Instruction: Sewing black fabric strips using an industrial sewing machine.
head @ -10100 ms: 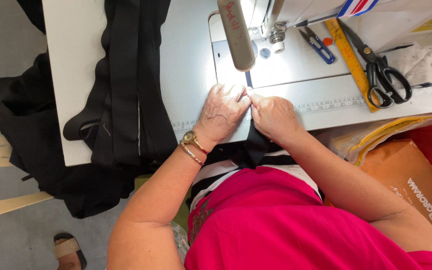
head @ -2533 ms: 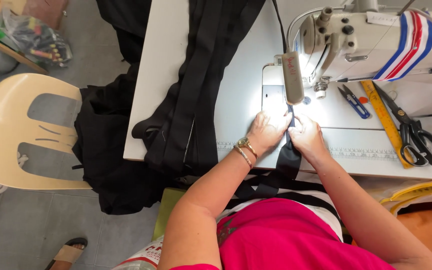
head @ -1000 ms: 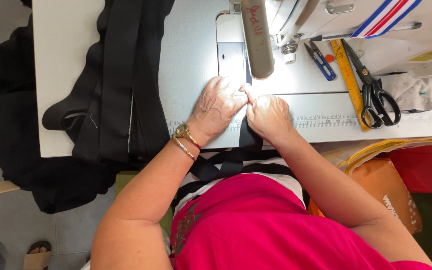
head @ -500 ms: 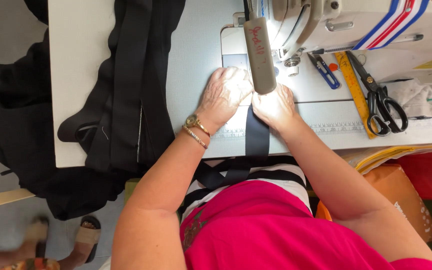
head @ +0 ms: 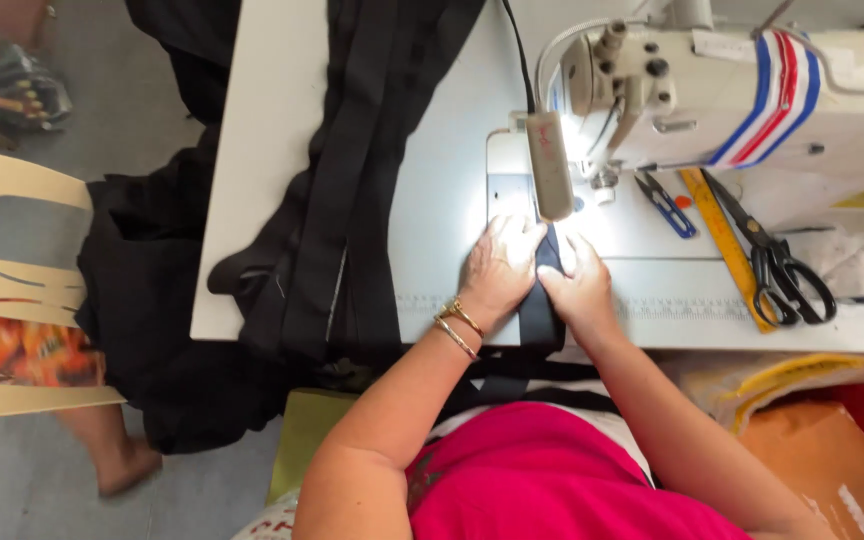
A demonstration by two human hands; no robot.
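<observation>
A narrow black fabric strip [head: 538,318] runs from my lap up across the white table toward the needle of the sewing machine [head: 712,90]. My left hand [head: 500,268] lies flat on the strip's left side, with a gold watch and bracelet at the wrist. My right hand [head: 578,286] presses on the strip's right edge, fingers pointing at the lit needle area. Both hands pin the strip to the table just in front of the presser foot.
A pile of black fabric [head: 352,180] lies over the table's left part and hangs off its edge. Blue snips [head: 666,203], a yellow ruler [head: 720,240] and black scissors [head: 780,262] sit right of the needle. A cream plastic chair [head: 12,290] stands at far left, with another person's bare leg [head: 102,450] beside it.
My view has shifted right, so the chair and a person's leg show at left. My hands have stayed on the black strip near the needle.
</observation>
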